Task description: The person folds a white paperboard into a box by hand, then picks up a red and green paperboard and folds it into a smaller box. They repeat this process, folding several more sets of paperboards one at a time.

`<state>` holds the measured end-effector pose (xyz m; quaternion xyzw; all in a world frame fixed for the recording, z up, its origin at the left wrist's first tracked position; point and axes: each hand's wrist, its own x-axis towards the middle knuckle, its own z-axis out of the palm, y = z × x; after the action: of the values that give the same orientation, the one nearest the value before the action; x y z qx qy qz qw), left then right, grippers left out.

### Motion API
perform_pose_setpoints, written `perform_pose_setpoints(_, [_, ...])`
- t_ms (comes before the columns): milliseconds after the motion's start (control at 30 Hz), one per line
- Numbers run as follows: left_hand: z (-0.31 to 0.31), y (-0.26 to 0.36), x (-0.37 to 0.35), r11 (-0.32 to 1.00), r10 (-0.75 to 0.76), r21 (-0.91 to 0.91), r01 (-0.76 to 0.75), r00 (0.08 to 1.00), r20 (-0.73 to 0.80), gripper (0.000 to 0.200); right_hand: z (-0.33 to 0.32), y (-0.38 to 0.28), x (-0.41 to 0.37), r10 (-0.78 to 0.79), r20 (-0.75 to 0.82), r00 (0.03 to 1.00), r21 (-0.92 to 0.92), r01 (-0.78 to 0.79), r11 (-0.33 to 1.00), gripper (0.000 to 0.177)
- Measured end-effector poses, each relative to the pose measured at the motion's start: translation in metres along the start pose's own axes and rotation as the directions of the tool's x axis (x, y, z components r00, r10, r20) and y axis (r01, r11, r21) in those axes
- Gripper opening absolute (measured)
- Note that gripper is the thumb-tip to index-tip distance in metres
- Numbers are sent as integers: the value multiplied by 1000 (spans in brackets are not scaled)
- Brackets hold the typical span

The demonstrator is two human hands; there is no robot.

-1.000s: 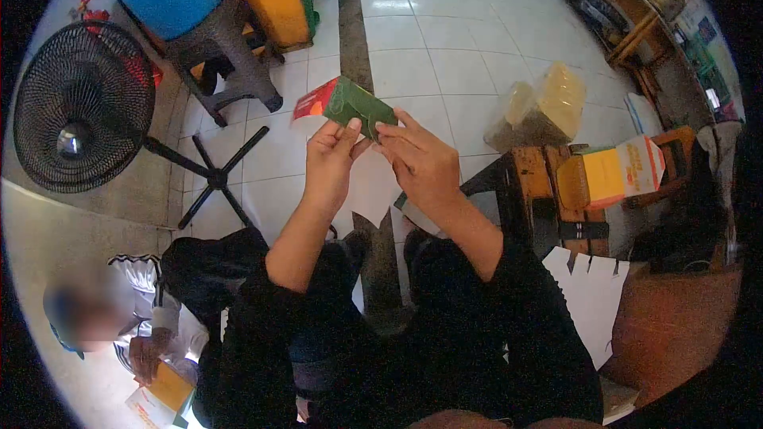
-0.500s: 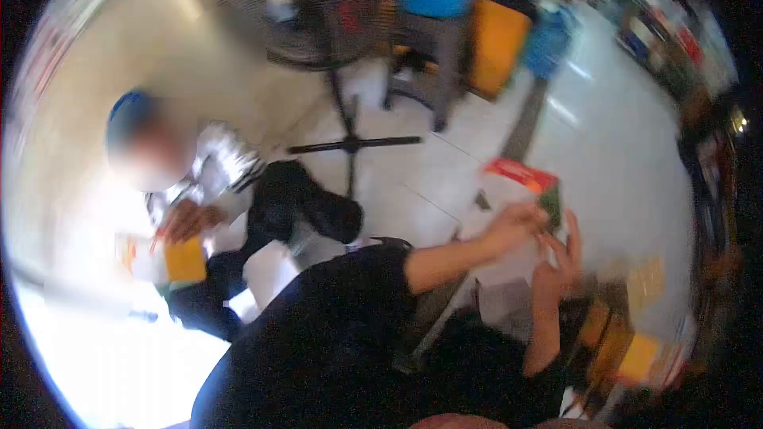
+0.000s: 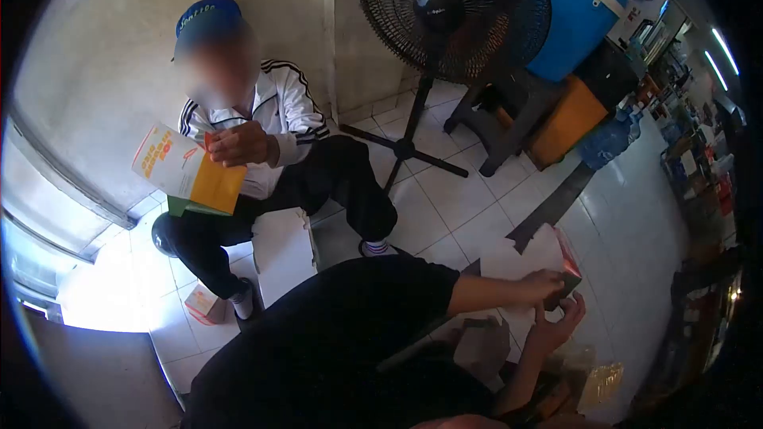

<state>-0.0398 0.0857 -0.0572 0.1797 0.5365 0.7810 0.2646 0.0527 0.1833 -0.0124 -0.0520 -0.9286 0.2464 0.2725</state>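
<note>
A cardboard carton (image 3: 509, 258), white inside with red and dark green on its outer side, stands partly folded in front of me. My left hand (image 3: 542, 286) is closed on its near edge. Just below, my right hand (image 3: 558, 324) curls its thumb and fingers round the carton's lower corner, close to the left hand. Beneath my hands lies a greyish-white folded piece (image 3: 483, 345), partly hidden by my arms. Across from me, a seated person's hand (image 3: 238, 144) holds a printed carton (image 3: 179, 160) in white, yellow and green.
A black pedestal fan (image 3: 437, 12) stands on the tiled floor, beside a blue cooler (image 3: 576, 16) on a dark stool (image 3: 509, 111). An orange box (image 3: 568, 119) is farther right. A small printed box (image 3: 205, 303) and a white board (image 3: 284, 258) lie near the seated person.
The view has swung and sharpened, bringing the seated person and fan more fully into frame. My right hand's fingers, spread earlier, now curl at the carton's corner. The carton has turned, showing more white.
</note>
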Motion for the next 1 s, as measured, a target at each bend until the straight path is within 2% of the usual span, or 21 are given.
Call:
perform_pose_setpoints(67, [-28,-36,39,916,105,395,-74,993,-58,51,5,18,-3,-82,37,996,133,76,988,29])
perform_pose_setpoints(100, [-38,-36,42,878,113,468,-97,994,-6,54,9,21,-1,-126,48,991,210,113,971,35])
perform_pose_setpoints(133, [-49,-37,43,835,114,537,-121,992,45,58,11,24,-1,-164,6,987,180,160,971,40])
perform_pose_setpoints(200, [-62,-27,37,738,60,670,-79,997,51,59,9,26,2,-237,-62,970,114,243,963,52])
perform_pose_setpoints(233, [-53,6,14,681,18,732,-17,1000,7,57,8,35,3,-212,33,977,181,203,962,61])
perform_pose_setpoints(267, [-46,29,-3,618,-23,785,43,999,-37,55,4,43,-2,5,282,959,414,-126,902,60])
perform_pose_setpoints(300, [-44,35,-10,618,-5,786,-5,1000,10,53,0,52,-7,139,548,825,524,-468,712,59])
perform_pose_setpoints(333, [-42,39,-14,616,13,786,-54,998,59,52,-1,61,-11,167,782,601,491,-758,429,57])
perform_pose_setpoints(367, [-40,40,-15,614,30,782,-104,994,108,52,6,69,-13,6,841,541,501,-782,371,54])
perform_pose_setpoints(467, [-40,24,-13,441,269,846,-301,943,195,43,0,57,-17,-76,845,529,469,-667,579,52])
perform_pose_setpoints(567, [-38,-5,8,441,486,834,-333,869,90,32,18,79,-22,-25,874,486,366,-623,691,43])
perform_pose_setpoints(667, [-36,7,1,519,322,812,-267,941,104,29,44,92,-46,119,852,510,168,-480,861,35])
perform_pose_setpoints(733, [-34,-4,4,460,385,844,-277,918,91,29,71,120,-53,160,851,499,-75,-186,980,38])
perform_pose_setpoints(767, [-33,-11,6,436,414,856,-278,907,83,30,83,138,-57,186,849,494,-199,-26,980,40])
perform_pose_setpoints(800, [-33,-17,7,429,386,871,-241,920,64,29,90,155,-66,220,861,459,-313,136,940,45])
perform_pose_setpoints(867, [-37,-27,11,405,337,899,-166,941,22,30,89,149,-74,295,865,405,-472,458,753,53])
perform_pose_setpoints(900, [-40,-29,13,327,193,941,-85,981,22,33,88,144,-73,328,880,344,-465,484,741,58])
perform_pose_setpoints(933, [-40,-33,13,237,44,971,-14,999,4,37,85,140,-73,216,909,357,-363,423,830,56])
perform_pose_setpoints(967, [-42,-37,14,132,-103,990,44,994,-30,41,67,94,-63,98,921,378,-243,360,901,53])
perform_pose_setpoints(1000, [-44,-35,11,59,-264,998,-17,964,32,42,56,74,-64,40,924,380,-152,270,951,50])
